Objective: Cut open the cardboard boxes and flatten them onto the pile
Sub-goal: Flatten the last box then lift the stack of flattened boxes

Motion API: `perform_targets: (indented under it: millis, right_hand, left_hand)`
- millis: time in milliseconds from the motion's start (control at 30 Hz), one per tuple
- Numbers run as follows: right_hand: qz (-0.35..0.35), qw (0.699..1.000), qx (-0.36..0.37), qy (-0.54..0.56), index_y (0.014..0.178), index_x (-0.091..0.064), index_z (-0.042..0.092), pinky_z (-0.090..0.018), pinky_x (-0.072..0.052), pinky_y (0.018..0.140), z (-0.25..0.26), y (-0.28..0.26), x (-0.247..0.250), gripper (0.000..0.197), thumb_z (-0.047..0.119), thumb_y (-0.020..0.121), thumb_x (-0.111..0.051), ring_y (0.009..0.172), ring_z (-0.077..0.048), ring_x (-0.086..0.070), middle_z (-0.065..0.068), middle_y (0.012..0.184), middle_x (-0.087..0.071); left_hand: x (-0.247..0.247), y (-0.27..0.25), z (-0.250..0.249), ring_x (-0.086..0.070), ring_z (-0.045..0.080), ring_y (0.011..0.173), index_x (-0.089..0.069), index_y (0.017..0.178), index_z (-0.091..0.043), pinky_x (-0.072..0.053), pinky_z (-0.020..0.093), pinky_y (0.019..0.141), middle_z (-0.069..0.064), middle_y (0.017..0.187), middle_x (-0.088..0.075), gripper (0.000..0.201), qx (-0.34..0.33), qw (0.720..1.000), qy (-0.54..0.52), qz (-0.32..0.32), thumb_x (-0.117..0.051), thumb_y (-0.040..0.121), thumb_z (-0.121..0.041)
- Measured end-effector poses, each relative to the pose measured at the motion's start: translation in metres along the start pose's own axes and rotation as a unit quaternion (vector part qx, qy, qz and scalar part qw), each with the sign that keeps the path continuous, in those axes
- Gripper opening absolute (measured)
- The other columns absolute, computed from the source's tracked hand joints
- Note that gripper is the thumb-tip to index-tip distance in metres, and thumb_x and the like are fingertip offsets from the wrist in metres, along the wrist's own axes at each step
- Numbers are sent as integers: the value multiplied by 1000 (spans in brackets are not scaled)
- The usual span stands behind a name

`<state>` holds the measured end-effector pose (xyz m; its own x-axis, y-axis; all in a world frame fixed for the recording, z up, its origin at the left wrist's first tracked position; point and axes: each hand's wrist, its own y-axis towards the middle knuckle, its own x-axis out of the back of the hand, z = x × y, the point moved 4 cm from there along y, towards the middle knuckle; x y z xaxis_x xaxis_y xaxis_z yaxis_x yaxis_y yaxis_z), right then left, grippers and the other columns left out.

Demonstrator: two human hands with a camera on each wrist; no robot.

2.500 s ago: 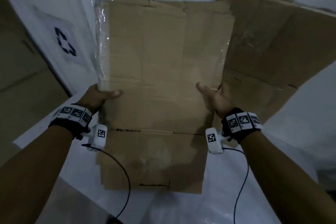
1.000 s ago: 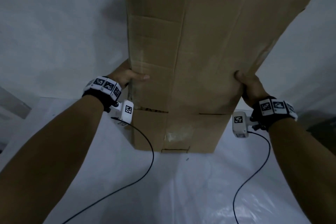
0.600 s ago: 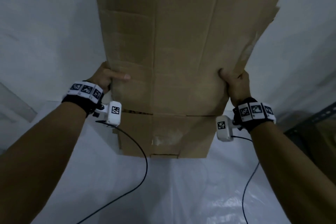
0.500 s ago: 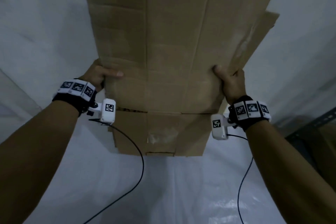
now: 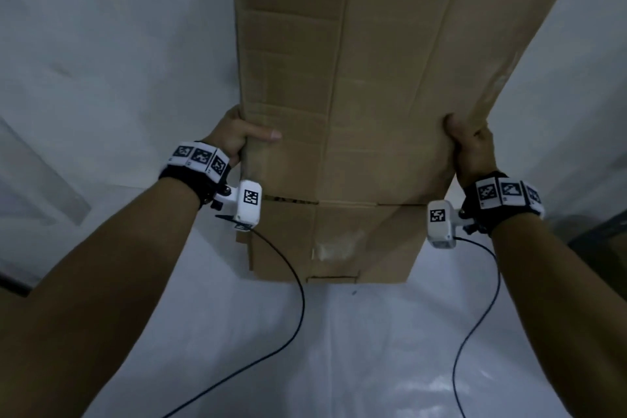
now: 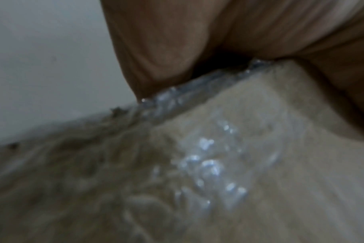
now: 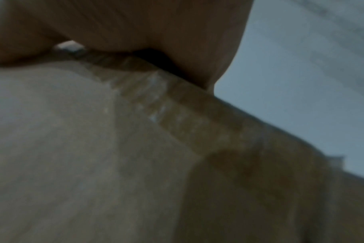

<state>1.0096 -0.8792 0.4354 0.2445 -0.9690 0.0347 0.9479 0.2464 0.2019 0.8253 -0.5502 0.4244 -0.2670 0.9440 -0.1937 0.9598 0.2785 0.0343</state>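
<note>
The flattened brown cardboard box (image 5: 353,105) has swung away from the far pile, now upright. Left hand (image 5: 234,136) and right hand (image 5: 470,142) stay clamped on its side edges, so it's not stacked yet.

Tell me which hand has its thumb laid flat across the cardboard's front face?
The left hand: its thumb lies across the cardboard; the right hand grips the edge.

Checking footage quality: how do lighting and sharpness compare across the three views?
Head view: dim, bluish, but the flattened cardboard and both hands are sharp. Left wrist view: blurred, glints on clear tape. Right wrist view: darker, heavily blurred.
</note>
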Motion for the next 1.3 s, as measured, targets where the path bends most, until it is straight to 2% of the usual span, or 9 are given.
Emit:
perform_targets:
  millis: [100, 167, 267, 367, 500, 733, 867, 1033, 1300]
  right_hand:
    - [-16, 1000, -20, -8, 142, -44, 14, -27, -51, 94, -12, 29, 17, 116, 71, 48, -81, 115, -9, -59, 6, 132, -58]
    - [-15, 999, -29, -21, 143, -43, 13, -31, -50, 96, -23, 48, 23, 115, 69, 50, -82, 116, -11, -59, 5, 132, -58]
    - [-15, 998, -55, -35, 148, -28, 12, -33, -48, 100, -47, 68, 30, 121, 65, 54, -83, 118, -11, -56, 5, 135, -51]
    - [-25, 997, -55, -48, 144, -29, 9, -35, -49, 100, -64, 73, 28, 118, 66, 55, -82, 120, -16, -55, -4, 138, -48]
    - [-32, 999, -19, -13, 140, -24, 7, -25, -50, 91, -62, 72, 25, 102, 49, 62, -73, 115, -10, -54, -2, 133, -47]
    - [-9, 1000, -3, 19, 136, -50, 15, -23, -52, 88, -33, 38, 32, 88, 48, 61, -82, 114, -10, -61, 4, 129, -61]
    - [-29, 999, 36, -1, 132, -55, 14, -27, -54, 88, 5, 12, 23, 79, 48, 65, -78, 109, -8, -64, 6, 124, -64]
    - [-31, 996, 80, 5, 126, -60, 13, -17, -53, 78, 56, -27, -22, 56, 35, 78, -77, 98, 0, -66, 11, 113, -67]
    - [66, 993, 84, 45, 121, -59, 16, -19, -54, 80, 91, -125, -158, 73, 53, 61, -78, 99, -4, -67, 7, 114, -67]
  left_hand:
    - [-17, 30, 15, -67, 29, 106, -68, 111, -6, -56, 37, 82, 11, 112, -71, 86, 11, 1000, -3, 5, -97, 33, -26]
    - [-24, 50, 24, -67, 28, 105, -70, 109, -10, -56, 36, 81, 10, 111, -71, 77, 13, 1000, 1, 13, -96, 37, -23]
    - [-24, 73, 37, -68, 27, 104, -78, 97, -18, -57, 34, 79, 9, 108, -73, 68, 10, 1000, 10, 13, -97, 34, -31]
    - [-22, 81, 46, -66, 26, 108, -77, 101, -22, -56, 33, 82, 6, 111, -72, 63, -8, 1000, 17, 24, -96, 42, -33]
    - [-24, 75, 48, -63, 26, 113, -73, 109, -23, -55, 33, 85, 5, 116, -70, 62, -26, 998, 19, 51, -93, 51, -32]
    - [-27, 63, 41, -65, 27, 110, -79, 97, -23, -55, 40, 90, 7, 112, -71, 66, 17, 999, 18, 48, -98, 34, -35]
    - [-23, 36, 20, -68, 25, 102, -80, 91, -20, -57, 34, 79, 5, 105, -74, 65, 3, 999, -1, 41, -98, 31, -34]
    - [12, -17, -25, -71, 21, 94, -81, 86, -19, -58, 30, 74, 3, 100, -75, 66, -25, 1000, -15, 1, -98, 24, -36]
    - [128, -167, -84, -71, 15, 94, -81, 84, -22, -58, 27, 73, -2, 100, -75, 65, -82, 992, 28, -92, -98, 23, -39]
